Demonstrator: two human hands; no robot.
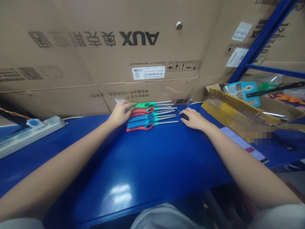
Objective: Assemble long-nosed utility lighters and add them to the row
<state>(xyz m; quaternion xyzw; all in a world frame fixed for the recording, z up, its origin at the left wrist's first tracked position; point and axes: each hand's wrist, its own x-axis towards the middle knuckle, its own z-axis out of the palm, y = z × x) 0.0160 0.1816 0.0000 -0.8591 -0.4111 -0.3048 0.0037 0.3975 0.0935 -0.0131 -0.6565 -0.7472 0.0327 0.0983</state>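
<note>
A row of several long-nosed gas lighters lies side by side on the blue table, their metal tubes pointing right. My left hand [122, 112] is closed at the handle end of the green lighter [140, 105], the farthest in the row. Nearer to me lie a red lighter [143, 111], a blue lighter [138, 118] and others packed close together. My right hand [193, 118] is closed around a small black-handled tool [185, 117], just right of the metal tips. A thin tip seems to stick out of it to the left; its kind is unclear.
A large cardboard box [95, 63] stands behind the blue table [152, 162]. On the left lies a white power strip [30, 135]. To the right are a phone [243, 143], an open yellow-taped carton [235, 108] with packets, and a blue metal frame post [262, 38].
</note>
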